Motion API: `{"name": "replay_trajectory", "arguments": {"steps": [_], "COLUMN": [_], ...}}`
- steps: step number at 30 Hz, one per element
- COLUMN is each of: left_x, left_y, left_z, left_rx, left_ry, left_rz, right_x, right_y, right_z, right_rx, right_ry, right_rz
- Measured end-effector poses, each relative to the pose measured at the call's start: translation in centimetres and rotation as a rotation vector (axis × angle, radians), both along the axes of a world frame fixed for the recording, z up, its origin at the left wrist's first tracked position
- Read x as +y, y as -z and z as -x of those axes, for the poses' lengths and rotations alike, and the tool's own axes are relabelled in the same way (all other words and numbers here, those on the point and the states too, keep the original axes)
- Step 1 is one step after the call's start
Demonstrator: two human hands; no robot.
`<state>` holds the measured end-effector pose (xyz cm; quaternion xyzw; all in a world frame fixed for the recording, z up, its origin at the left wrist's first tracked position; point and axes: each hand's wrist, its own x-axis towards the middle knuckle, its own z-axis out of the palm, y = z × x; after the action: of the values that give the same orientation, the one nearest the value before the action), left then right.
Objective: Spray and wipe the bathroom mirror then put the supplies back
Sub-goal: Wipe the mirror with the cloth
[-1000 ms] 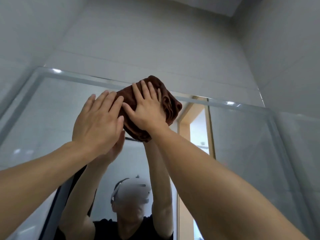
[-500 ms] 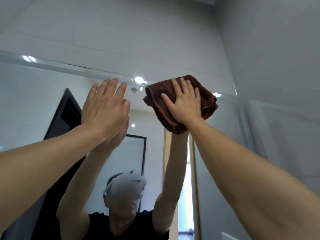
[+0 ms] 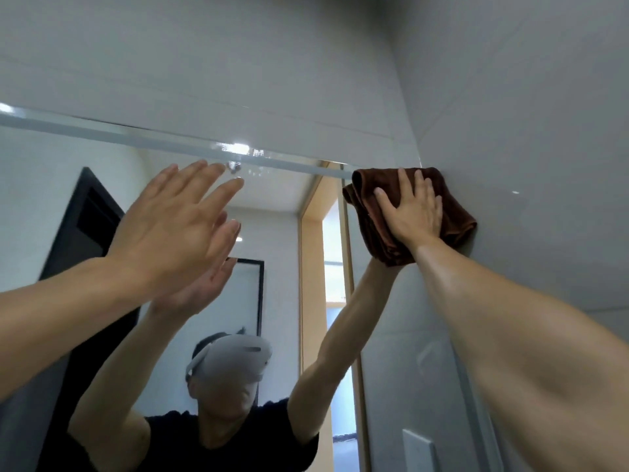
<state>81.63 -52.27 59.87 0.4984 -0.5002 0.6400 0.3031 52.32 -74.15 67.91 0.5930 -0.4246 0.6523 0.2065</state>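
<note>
The bathroom mirror (image 3: 279,212) fills the wall ahead, its bevelled top edge running across the upper part of the view. A folded brown cloth (image 3: 452,212) is pressed flat against the glass in the mirror's top right corner, right by the side wall. My right hand (image 3: 413,212) lies spread on the cloth, palm down. My left hand (image 3: 173,229) is raised with fingers apart and straight, flat at the glass near the top edge, holding nothing. No spray bottle is in view.
A grey tiled side wall (image 3: 531,131) meets the mirror at the right. Grey tiles (image 3: 204,63) run above the mirror. The glass reflects a person in a black shirt, a dark door frame and a lit doorway. A white switch plate (image 3: 417,451) shows low right.
My right hand has slid the cloth to the right along the mirror's top edge, from the middle into the right corner. My left hand stayed raised at the glass.
</note>
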Motion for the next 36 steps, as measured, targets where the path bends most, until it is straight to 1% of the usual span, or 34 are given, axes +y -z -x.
{"name": "replay_trajectory", "arguments": {"steps": [4,9,14,17,19,21,23,26,28,30,32,33,35,36], "left_x": [2.2,4.7,7.6,9.8,11.2,12.4,13.3,13.4,12.3,11.0,9.3,8.3,5.7,4.5], "left_y": [-0.1,-0.2,0.1,0.0,-0.1,-0.4,-0.8,-1.5,-2.0,-2.4,-3.0,-3.4,-4.3,-4.6], "left_z": [-2.4,-5.3,-8.4,-11.2,-13.1,-14.6,-15.6,-16.7,-16.7,-15.6,-13.2,-11.9,-10.2,-9.8], "left_rx": [-0.001,0.048,0.096,0.122,0.130,0.163,0.231,0.383,0.458,0.483,0.478,0.469,0.469,0.503], "left_ry": [-0.056,-0.064,-0.071,-0.081,-0.085,-0.077,-0.017,0.187,0.260,0.248,0.200,0.160,0.125,0.137], "left_rz": [-0.004,0.014,0.015,0.056,0.095,0.133,0.139,0.078,0.071,0.129,0.177,0.181,0.169,0.147], "right_x": [1.6,6.9,12.8,16.3,18.9,21.5,23.9,26.0,26.0,25.8,25.7,25.4,25.1,24.8], "right_y": [0.1,0.0,0.3,0.3,0.5,0.8,1.2,0.5,0.0,-0.3,-0.4,-0.6,-0.6,-0.8], "right_z": [-3.2,-12.2,-22.6,-28.1,-31.8,-35.4,-38.1,-39.0,-37.6,-36.2,-34.8,-34.1,-32.7,-32.3], "right_rx": [-0.028,0.098,0.197,0.215,0.264,0.326,0.341,0.278,0.232,0.129,-0.011,-0.044,-0.010,0.009], "right_ry": [0.027,0.010,-0.065,-0.127,-0.197,-0.330,-0.498,-0.781,-0.962,-1.194,-1.396,-1.478,-1.572,-1.595], "right_rz": [0.000,0.109,0.196,0.186,0.172,0.164,0.156,0.071,-0.053,-0.176,-0.229,-0.249,-0.285,-0.289]}}
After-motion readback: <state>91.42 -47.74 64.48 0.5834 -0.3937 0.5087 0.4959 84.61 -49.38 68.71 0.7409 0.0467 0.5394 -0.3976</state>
